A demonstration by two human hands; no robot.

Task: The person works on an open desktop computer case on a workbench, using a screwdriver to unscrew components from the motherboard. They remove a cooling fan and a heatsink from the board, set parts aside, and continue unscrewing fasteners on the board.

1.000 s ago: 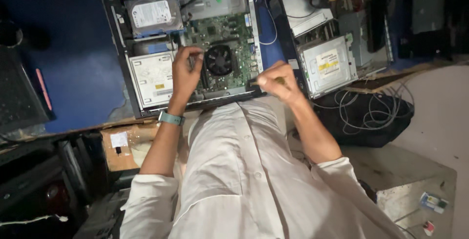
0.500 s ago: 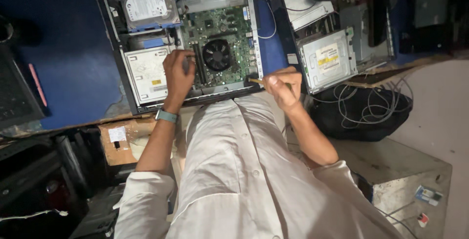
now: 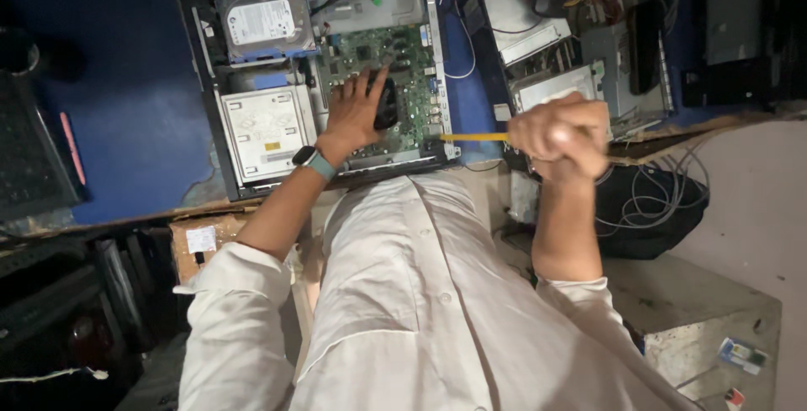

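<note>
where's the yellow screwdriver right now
In the head view the yellow screwdriver sits right of centre, gripped in the right hand. Its shaft points left to the near right corner of the open computer case, beside the green motherboard.

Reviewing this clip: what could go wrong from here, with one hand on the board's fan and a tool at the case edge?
1. The screwdriver in the right hand is aimed at the open computer case rim; a slip could gouge the green motherboard.
2. The left hand lies bare on the black fan; pressure or static might harm parts.
</note>
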